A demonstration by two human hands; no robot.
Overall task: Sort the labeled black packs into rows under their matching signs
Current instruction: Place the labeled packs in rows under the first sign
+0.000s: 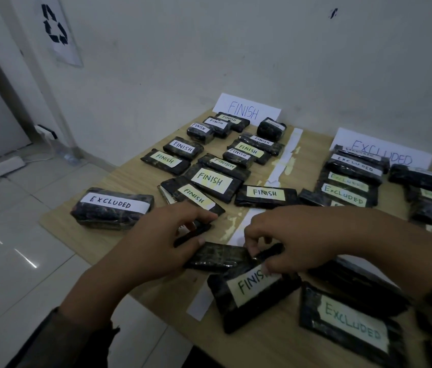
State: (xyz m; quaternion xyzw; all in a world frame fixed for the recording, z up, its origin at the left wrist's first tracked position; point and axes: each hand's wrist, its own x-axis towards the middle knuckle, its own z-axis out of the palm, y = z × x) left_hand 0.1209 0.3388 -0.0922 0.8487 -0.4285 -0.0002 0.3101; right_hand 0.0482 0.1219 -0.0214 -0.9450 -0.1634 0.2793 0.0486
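Black wrapped packs with taped labels lie on a low wooden table (262, 349). A FINISH sign (245, 108) and an EXCLUDED sign (384, 152) lean on the wall at the back. Several FINISH packs (210, 180) lie under the first, several EXCLUDED packs (346, 193) under the second. My left hand (161, 240) and my right hand (291, 240) both grip a black pack (217, 256) whose label is hidden. Just below it lies a FINISH pack (252, 293), touched by my right fingers. One EXCLUDED pack (112, 208) sits on the FINISH side at the left.
A white paper strip (286, 158) divides the table in two. Another EXCLUDED pack (352, 328) lies at the near right edge. A power strip (5, 166) and cables lie on the tiled floor to the left. The wall stands right behind the signs.
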